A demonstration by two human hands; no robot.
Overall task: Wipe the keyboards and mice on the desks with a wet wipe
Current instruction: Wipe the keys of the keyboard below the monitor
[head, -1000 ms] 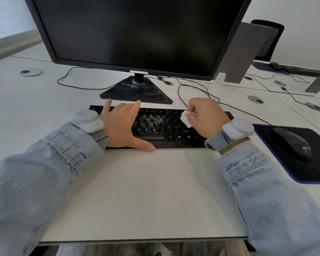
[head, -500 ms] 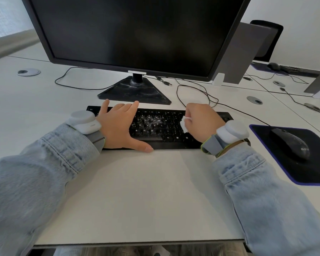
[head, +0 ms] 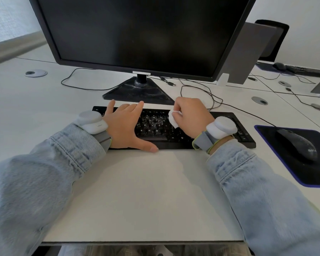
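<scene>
Since a second ago the right hand (head: 190, 119) has slid a little toward the back rows of the keyboard (head: 174, 130), taking the wipe (head: 173, 119) with it; the left hand (head: 127, 126) has hardly shifted. That right hand is curled round the white wipe, pinching it against the keys near the middle of the board. Only a small folded corner of the wipe shows past the knuckles; the rest is buried in the fist, so I can't say how big it is.

Flat on the left part of the keyboard lies the left hand, fingers straight, thumb stretched along the front edge, holding nothing. It covers most of the keys on that side, and the right wrist and its grey band hide part of the right half. Between the hands the keys look speckled with pale flecks; the lettering is too small to read.

To the right a black mouse (head: 296, 143) sits on a dark pad (head: 277, 163), well apart from both hands, with the pad cut off at the frame's edge. Behind the keyboard stands a monitor (head: 137, 34), its screen dark and its top out of view. Cables (head: 201, 93) trail across the white desk (head: 137, 191). Far back on the right, another mouse and keyboard are only dimly made out. Both denim sleeves fill the lower corners.
</scene>
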